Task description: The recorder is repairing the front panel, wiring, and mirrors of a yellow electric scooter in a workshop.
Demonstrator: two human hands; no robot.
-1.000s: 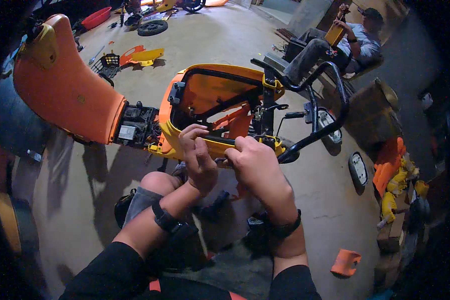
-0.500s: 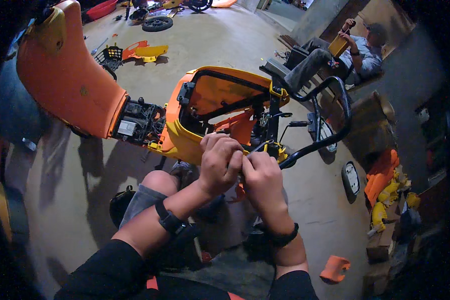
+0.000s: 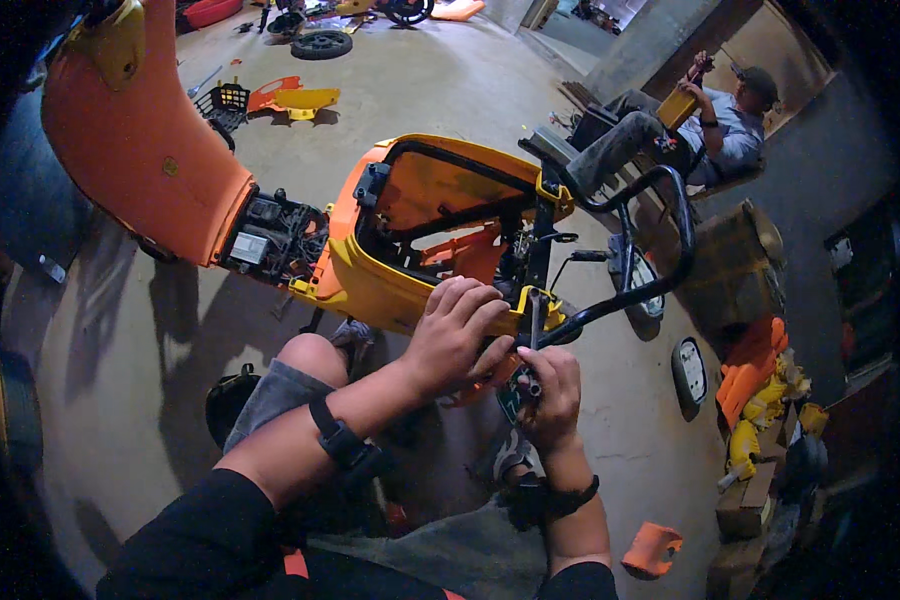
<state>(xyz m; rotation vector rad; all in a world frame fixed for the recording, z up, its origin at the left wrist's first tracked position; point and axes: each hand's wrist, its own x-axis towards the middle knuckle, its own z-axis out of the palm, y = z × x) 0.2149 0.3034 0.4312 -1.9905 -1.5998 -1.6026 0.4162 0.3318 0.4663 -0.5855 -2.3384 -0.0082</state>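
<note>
An electric scooter's partly stripped body stands in front of me, with an orange and yellow body panel (image 3: 390,290) around its open seat compartment. My left hand (image 3: 458,335) lies with fingers stretched out along the panel's near side, holding nothing. Closed around a slim metal wrench (image 3: 536,325) is my right hand (image 3: 553,400), just right of the left one. The wrench points up toward a yellow bracket (image 3: 552,305) at the base of the black tube rack (image 3: 660,285); whether it touches a bolt there I cannot tell. Its lower end shows a round, socket-like tip below my fingers.
The scooter's orange front shield (image 3: 140,150) rises at left. Another person (image 3: 735,120) sits at the upper right, holding a yellow box-like part. Orange and yellow panels (image 3: 755,375) are piled at right, and an orange piece (image 3: 653,549) lies on the floor. A wheel (image 3: 321,45) lies far back.
My hands have moved apart from being close together at the panel edge. The left has spread flat on the panel; the right has lowered, and the wrench in it now shows.
</note>
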